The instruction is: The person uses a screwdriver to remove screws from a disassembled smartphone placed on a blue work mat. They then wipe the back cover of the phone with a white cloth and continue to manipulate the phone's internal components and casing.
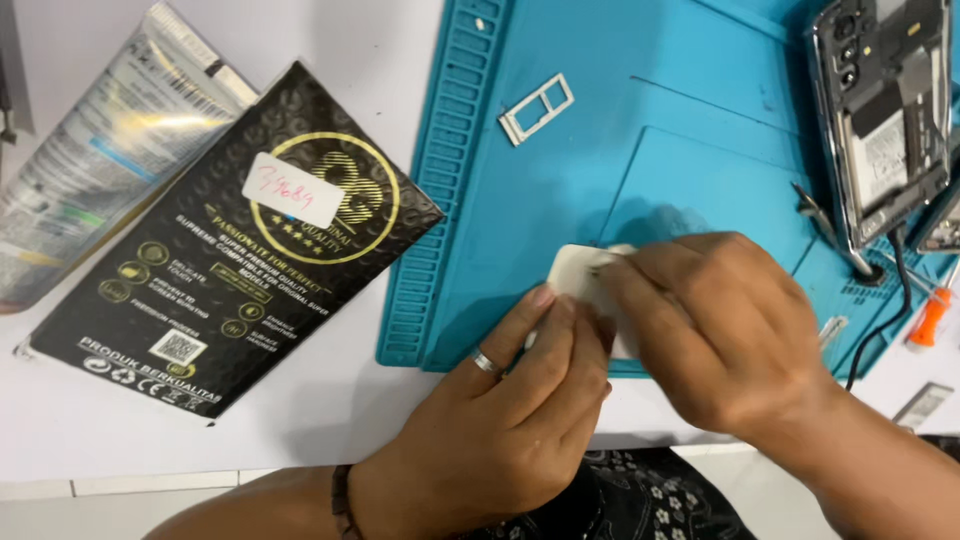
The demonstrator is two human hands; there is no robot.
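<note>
Head view. Both hands meet at the near edge of the blue work mat (520,200), which lies on a white bench (330,420). Left hand (510,420), ring on one finger, fingers curled closed around the lower part of a small white flat piece (578,270). Right hand (720,320) pinches the same piece from its right side, fingertips tight on its edge; what the fingers do there is hidden.

Opened phone (885,110), back off and insides showing, sits at the mat's far right corner, untouched. Metal card tray (537,108) lies loose near the mat's far edge. Tweezers (830,230) just beside the phone; orange-handled screwdriver (930,318) off the mat's right edge.

Black packet (235,240) and silver pouch (110,150) rest on the bench's left side.

Judged: phone disassembled, white piece not yet fitted; reassembly remains.
</note>
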